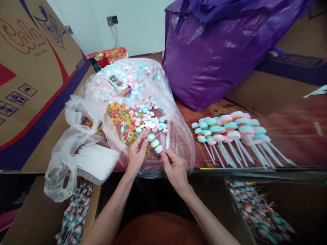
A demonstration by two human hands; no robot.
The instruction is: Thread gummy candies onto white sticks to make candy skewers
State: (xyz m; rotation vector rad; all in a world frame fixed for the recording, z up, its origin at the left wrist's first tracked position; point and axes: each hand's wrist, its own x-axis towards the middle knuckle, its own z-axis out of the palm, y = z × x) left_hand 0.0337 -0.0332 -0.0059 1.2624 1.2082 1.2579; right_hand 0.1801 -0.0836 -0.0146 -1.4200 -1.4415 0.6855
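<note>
My right hand [174,167] pinches a short white stick threaded with a few blue, pink and white marshmallow discs, the candy skewer [155,143]. My left hand [137,153] has its fingertips closed on the upper end of that skewer. Both hands work over an open clear plastic bag [178,136] that holds loose pastel marshmallow discs [150,120] and small coloured ring candies [124,124]. A row of finished skewers [230,131] lies on the wooden table to the right.
A bundle of white sticks [95,161] sits in a thin plastic bag at the left. A large purple bag [217,54] stands behind. Cardboard boxes [30,68] flank the table. Boxes below hold wrapped skewers [258,212], and more lie at the lower left [75,214].
</note>
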